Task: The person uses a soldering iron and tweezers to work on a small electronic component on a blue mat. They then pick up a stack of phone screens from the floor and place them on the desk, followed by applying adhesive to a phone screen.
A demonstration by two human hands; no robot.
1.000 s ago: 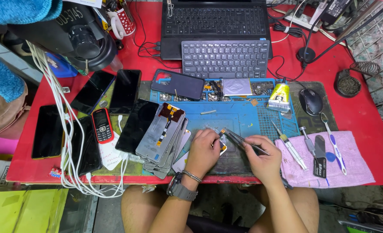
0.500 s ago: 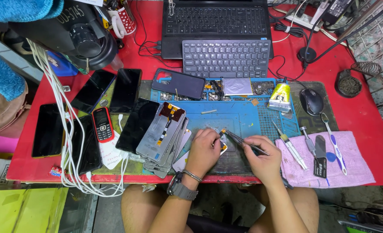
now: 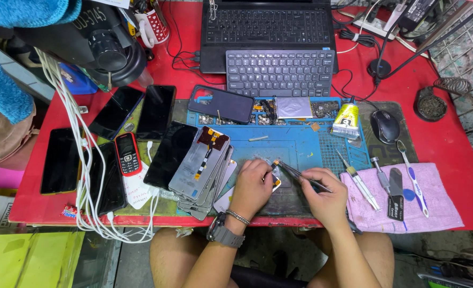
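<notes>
While pinned, phone (image 3: 273,183) under tweezers (image 3: 300,174).

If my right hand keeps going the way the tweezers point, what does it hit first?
Probably the left hand: the tweezers in the right hand point up-left, tips at the small part by the left fingertips. Depth is unclear.

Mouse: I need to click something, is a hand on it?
No, the mouse lies untouched; both hands work at the blue mat.
</notes>
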